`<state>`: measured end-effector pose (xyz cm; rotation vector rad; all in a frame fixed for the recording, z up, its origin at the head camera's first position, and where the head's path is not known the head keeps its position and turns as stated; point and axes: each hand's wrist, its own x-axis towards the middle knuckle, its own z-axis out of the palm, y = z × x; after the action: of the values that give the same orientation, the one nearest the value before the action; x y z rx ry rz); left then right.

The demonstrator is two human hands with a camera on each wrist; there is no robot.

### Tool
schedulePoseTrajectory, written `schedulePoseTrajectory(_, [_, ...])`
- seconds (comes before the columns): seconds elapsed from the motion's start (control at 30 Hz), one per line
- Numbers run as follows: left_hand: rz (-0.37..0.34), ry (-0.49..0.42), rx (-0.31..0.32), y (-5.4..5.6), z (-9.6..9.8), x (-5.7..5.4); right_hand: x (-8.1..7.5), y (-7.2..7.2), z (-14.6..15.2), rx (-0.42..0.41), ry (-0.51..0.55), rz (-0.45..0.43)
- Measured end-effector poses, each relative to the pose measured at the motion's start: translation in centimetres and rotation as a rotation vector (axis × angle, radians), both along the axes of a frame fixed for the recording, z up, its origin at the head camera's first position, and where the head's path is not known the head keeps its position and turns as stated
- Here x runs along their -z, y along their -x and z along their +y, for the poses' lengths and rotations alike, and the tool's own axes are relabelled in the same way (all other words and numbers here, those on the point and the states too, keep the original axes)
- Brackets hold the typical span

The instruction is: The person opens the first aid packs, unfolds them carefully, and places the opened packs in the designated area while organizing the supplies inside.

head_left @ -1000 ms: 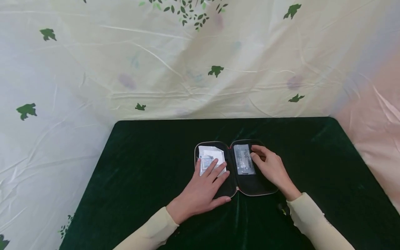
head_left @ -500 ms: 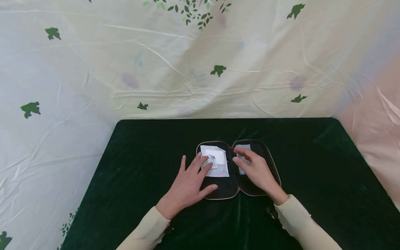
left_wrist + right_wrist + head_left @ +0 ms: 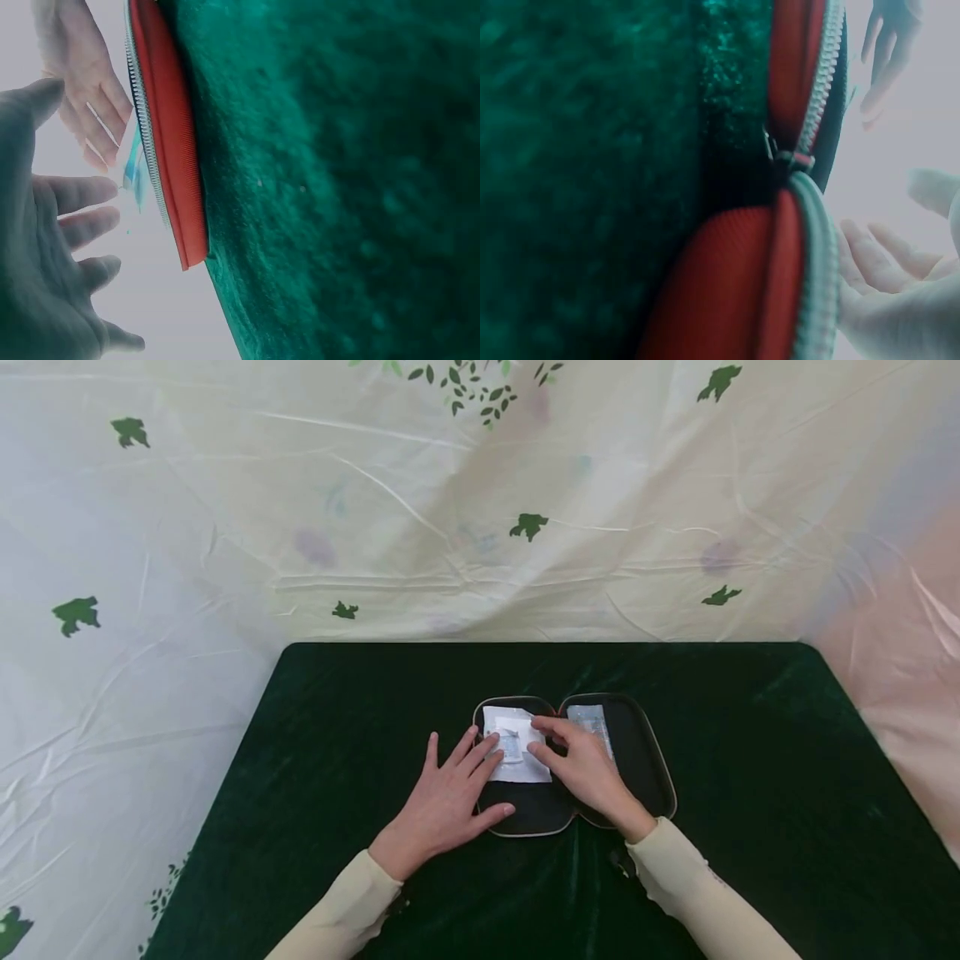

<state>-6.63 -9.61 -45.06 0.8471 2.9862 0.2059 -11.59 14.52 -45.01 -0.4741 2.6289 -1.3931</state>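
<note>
A zippered case lies unfolded on the table, its black inside point(image 3: 641, 760) facing up. Its outer shell point(image 3: 172, 135) is red in the left wrist view. White flat packets point(image 3: 531, 768), a small printed one point(image 3: 511, 747) on top, lie in the left half. In the right half lies a silvery printed packet point(image 3: 588, 718), partly hidden by my right hand point(image 3: 588, 768). That hand reaches over the hinge, thumb and forefinger apart at the white packets' right side. My left hand point(image 3: 442, 814) has its fingers spread, fingertips over the case's left rim and the packets' left side.
Dark green velvet point(image 3: 360, 718) covers the table. A pale cloth with leaf prints point(image 3: 420, 510) hangs behind it and at the sides. The case's zipper pull point(image 3: 769, 146) shows at the hinge in the right wrist view.
My right hand has moved left from the silvery packet to the white packets. My left hand has drawn back to the left, uncovering more of the packets and the case's left half.
</note>
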Motion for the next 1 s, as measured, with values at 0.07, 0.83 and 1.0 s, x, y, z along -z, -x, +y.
schedulePoseTrajectory(0.07, [-0.003,0.011,0.004,0.0,0.0,0.1,0.1,0.2,-0.3,0.002,-0.003,0.004])
schedulePoseTrajectory(0.83, [-0.069,0.070,-0.007,-0.1,0.0,-0.1,0.2,1.5,-2.5,0.000,-0.140,0.037])
schedulePoseTrajectory(1.0, [-0.085,0.077,-0.011,-0.3,0.0,0.0,0.1,1.7,-2.7,0.015,-0.140,0.012])
